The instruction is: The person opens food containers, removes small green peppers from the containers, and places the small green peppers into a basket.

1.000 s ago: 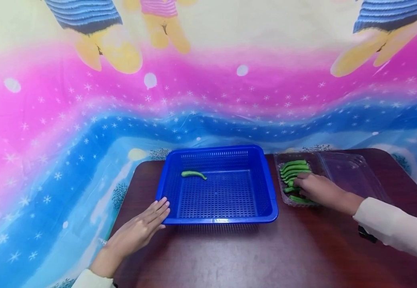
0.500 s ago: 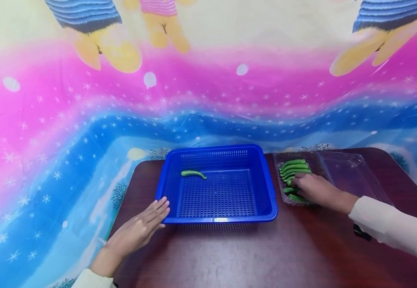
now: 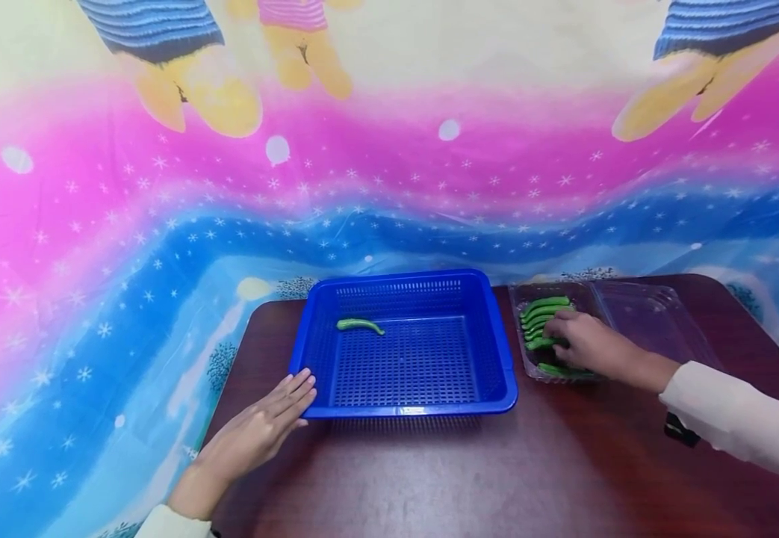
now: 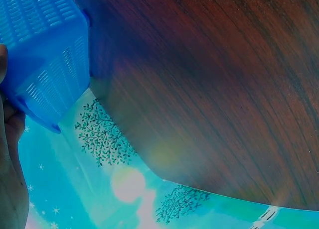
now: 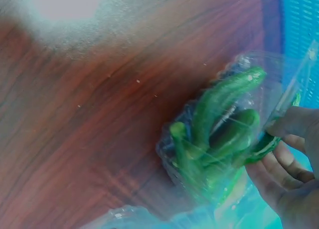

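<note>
In the head view my left hand [image 3: 258, 441] rests with straight fingers on the near left corner of a blue slotted plastic basket [image 3: 402, 411]. One curved green cucumber [image 3: 360, 325], small and slim, lies inside it. At the right, my right hand [image 3: 594, 344] reaches into a clear plastic clamshell box [image 3: 530, 371] with several similar cucumbers [image 3: 545, 310] in a row. The right wrist view shows thumb and fingers pinching a dark green cucumber [image 5: 264, 150], partly hidden by the fingers. Other cucumbers [image 5: 222, 97] lie behind the clear box wall.
The clamshell's clear lid [image 3: 658, 317] lies folded back to the right, under the right forearm. Both containers stand near the back edge of the dark brown wooden table [image 3: 429, 478]. A printed cloth backdrop [image 3: 389, 164] hangs behind it.
My right hand has shifted slightly within the box, and the cucumbers under its fingers have moved. A gap now shows between the row and the nearest cucumber. My left hand stays put.
</note>
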A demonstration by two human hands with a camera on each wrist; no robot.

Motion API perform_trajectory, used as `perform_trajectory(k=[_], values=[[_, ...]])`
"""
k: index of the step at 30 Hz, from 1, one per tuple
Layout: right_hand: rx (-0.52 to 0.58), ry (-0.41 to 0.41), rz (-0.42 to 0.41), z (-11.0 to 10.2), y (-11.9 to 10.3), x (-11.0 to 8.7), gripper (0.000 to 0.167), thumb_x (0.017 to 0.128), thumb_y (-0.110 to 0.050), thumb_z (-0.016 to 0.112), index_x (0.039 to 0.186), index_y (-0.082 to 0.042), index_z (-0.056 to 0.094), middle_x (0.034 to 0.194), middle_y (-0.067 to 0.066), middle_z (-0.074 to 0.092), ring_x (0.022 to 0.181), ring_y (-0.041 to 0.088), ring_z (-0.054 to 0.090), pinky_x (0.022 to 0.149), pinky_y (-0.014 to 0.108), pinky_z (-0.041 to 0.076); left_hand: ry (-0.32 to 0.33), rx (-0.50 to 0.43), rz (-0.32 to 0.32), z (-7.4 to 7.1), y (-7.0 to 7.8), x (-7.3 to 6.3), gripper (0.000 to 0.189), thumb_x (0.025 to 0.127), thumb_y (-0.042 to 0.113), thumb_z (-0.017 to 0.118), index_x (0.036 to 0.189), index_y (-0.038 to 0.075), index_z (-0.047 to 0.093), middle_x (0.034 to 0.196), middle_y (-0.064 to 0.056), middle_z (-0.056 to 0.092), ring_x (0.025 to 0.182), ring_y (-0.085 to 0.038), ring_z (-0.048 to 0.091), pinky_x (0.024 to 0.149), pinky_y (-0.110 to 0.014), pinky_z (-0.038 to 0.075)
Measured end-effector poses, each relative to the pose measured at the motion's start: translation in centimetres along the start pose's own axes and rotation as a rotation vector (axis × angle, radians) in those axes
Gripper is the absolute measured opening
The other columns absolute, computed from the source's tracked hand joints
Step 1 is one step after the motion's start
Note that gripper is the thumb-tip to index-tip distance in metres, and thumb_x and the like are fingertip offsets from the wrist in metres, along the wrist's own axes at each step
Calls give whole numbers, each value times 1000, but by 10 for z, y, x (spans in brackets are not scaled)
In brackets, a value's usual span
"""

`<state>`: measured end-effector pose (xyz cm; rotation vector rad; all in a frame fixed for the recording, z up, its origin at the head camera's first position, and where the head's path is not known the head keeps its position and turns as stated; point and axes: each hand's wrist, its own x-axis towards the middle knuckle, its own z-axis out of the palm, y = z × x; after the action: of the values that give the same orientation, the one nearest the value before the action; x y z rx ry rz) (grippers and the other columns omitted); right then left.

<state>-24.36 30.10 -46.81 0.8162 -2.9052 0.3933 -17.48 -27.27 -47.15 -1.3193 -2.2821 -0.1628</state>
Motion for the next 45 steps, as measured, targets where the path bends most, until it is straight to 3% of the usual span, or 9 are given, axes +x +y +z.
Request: perform_trajectory(k=[5,11,17,21,28,37,40,42,45], values=[[41,-23,31,-10,-1,2,23,87,-1,77,109,-2,74,108,11,72,67,0,61,64,29,61,-7,-6,-10,0,1,0,52,114,31,32,131,-4,68,138,-23,64,130,-35,63,128,-31,28],[53,-7,25,-24,-2,9,24,88,0,77,112,1,76,106,17,77,69,7,70,66,32,64,-30,-5,-21,0,2,0,55,115,31,29,129,-5,68,140,-23,64,131,-36,62,129,-30,25],[99,27,53,-38,-6,15,24,89,0,76,113,0,77,91,15,78,44,-1,41,48,19,43,-14,3,-5,1,1,0,53,114,30,31,130,-4,68,138,-23,64,129,-36,63,129,-28,23],[149,58,87,-43,-10,22,25,89,-1,77,113,-5,79,84,10,78,42,0,28,43,18,35,2,0,9,1,1,0,50,114,29,33,132,-4,67,138,-23,64,128,-37,64,129,-28,24],[241,101,113,-52,-29,46,25,87,-2,79,112,-7,80,109,20,77,41,3,27,38,19,31,9,-8,12,0,1,0,50,114,28,35,130,-5,68,137,-24,65,130,-36,63,129,-29,25],[317,47,175,-62,-62,83,26,91,-7,77,117,-10,79,106,14,79,42,7,31,39,20,28,17,-6,13,0,2,2,50,114,28,34,129,-6,68,137,-24,65,130,-35,63,129,-29,26],[318,27,159,-60,-71,94,26,92,-8,76,118,-12,79,109,13,79,42,9,31,41,25,30,15,-3,16,1,2,2,51,114,28,34,129,-6,68,137,-24,65,130,-35,63,129,-29,25],[316,17,147,-58,-78,103,26,92,-9,76,118,-13,79,106,12,80,42,10,35,63,34,55,14,-4,16,1,1,1,50,114,28,34,130,-5,68,137,-23,65,131,-35,62,129,-29,25],[318,8,127,-53,-88,117,24,92,-10,77,116,-12,80,106,9,80,43,11,41,74,45,56,10,-13,11,1,1,0,49,114,28,35,132,-5,66,140,-22,63,132,-35,61,129,-29,25]])
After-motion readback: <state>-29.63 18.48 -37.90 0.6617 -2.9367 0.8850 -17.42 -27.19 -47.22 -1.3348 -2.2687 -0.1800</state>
